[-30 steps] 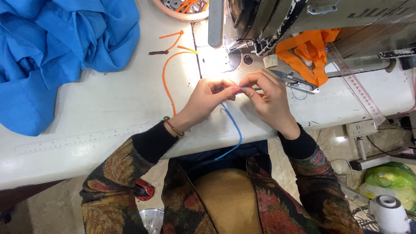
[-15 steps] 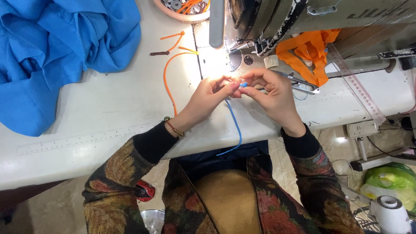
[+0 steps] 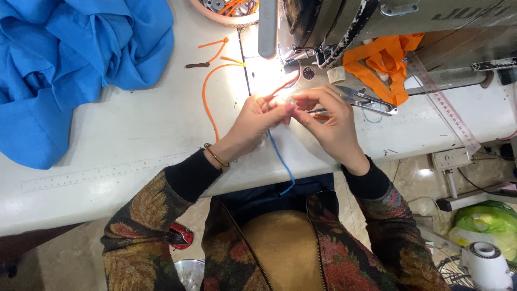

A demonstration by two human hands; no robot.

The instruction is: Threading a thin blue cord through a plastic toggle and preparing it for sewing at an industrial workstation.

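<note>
Two hands meet above the white surface (image 3: 134,124): my left hand (image 3: 257,119) and right hand (image 3: 328,119) pinch a blue cord (image 3: 280,161), each grip clenched on it, beside the sewing machine (image 3: 377,21).

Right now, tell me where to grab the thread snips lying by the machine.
Take the thread snips by the looped handle end at their right, coming from the right hand side. The blades point left toward the needle area, and that handle end lies free on the white table beside the orange fabric.

Glare hides where hands (image 3: 301,121) pinch blue cord (image 3: 280,159); basket (image 3: 223,20) & blue fabric (image 3: 64,64) cut off.
</note>
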